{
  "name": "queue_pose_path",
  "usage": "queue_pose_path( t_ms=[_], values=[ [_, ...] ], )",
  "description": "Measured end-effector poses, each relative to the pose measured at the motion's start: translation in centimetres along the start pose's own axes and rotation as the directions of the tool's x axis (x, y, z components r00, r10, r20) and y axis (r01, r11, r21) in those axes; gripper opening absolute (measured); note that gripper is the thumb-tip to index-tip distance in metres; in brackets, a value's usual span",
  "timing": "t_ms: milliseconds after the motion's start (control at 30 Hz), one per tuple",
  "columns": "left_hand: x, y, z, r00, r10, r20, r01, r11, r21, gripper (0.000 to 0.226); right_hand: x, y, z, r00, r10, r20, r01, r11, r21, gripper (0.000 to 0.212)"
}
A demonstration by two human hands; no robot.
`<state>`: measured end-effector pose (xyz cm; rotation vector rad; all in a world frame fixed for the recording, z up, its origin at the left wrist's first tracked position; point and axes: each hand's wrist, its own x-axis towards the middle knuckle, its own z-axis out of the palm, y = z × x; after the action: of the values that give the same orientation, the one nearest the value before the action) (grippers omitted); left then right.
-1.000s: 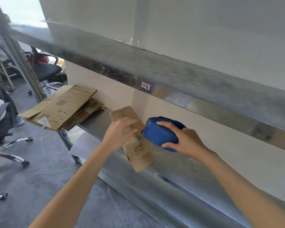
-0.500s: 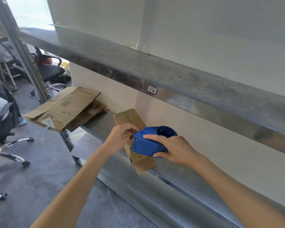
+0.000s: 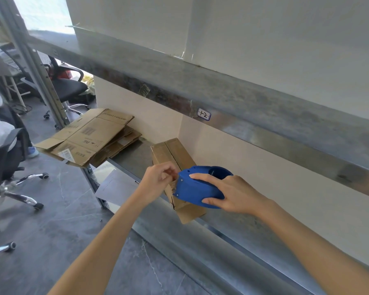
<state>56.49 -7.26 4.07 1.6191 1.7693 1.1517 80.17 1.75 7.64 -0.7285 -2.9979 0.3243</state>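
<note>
Right hand (image 3: 234,193) grips one blue tape dispenser (image 3: 195,189) against one cardboard box (image 3: 176,152); left hand (image 3: 158,179) pinches at the dispenser's front.

label (image 3: 203,114): "1-2" | on: shelf beam (image 3: 285,128) | flattened cardboard (image 3: 87,139) print: unreadable

- Grey veined floor (image 3: 41,241) lies below the left hand (image 3: 158,180).
- Steel shelf beam (image 3: 254,111) runs above it, cream wall panel (image 3: 275,173) behind.
- Black office chair (image 3: 69,89) and bright window (image 3: 45,15) stand up-left of it.
</note>
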Motion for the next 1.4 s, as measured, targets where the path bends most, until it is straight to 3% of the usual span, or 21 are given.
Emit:
queue_pose_path(
  t_ms=[133, 533, 667, 833, 1100, 1400],
  values=[
    [-1.1, -1.5, -0.5, 0.991, -0.029, -0.129, 0.024, 0.999, -0.040, 0.017, -0.9, 0.8, -1.0, 0.999, 0.035, -0.003, -0.035, 0.999, -0.035, 0.072],
    [-3.7, -3.7, 1.6, 0.975, -0.108, -0.192, 0.098, 0.993, -0.064, 0.014, -1.8, 1.2, -0.9, 0.997, 0.044, 0.059, -0.040, 0.997, -0.060, 0.069],
    [-4.1, -5.0, 2.2, 0.978, -0.119, -0.170, 0.100, 0.989, -0.112, 0.050, -1.2, 1.1, -0.4, 0.997, 0.023, 0.070, -0.018, 0.998, -0.067, 0.069],
    [-3.6, -6.6, 3.0, 0.984, -0.025, -0.178, 0.023, 1.000, -0.014, 0.037, -0.8, 1.3, -0.1, 0.994, 0.043, 0.100, -0.035, 0.996, -0.078, 0.068],
    [-2.6, -7.8, 4.8, 0.976, 0.011, -0.217, -0.019, 0.999, -0.033, 0.030, -0.5, 2.7, 0.5, 0.992, 0.092, 0.089, -0.091, 0.996, -0.024, 0.071],
    [-1.4, -8.5, 5.8, 0.951, 0.127, -0.281, -0.129, 0.992, 0.013, 0.022, -0.8, 3.3, 1.4, 0.989, 0.137, 0.047, -0.133, 0.988, -0.082, 0.079]
  ],
)
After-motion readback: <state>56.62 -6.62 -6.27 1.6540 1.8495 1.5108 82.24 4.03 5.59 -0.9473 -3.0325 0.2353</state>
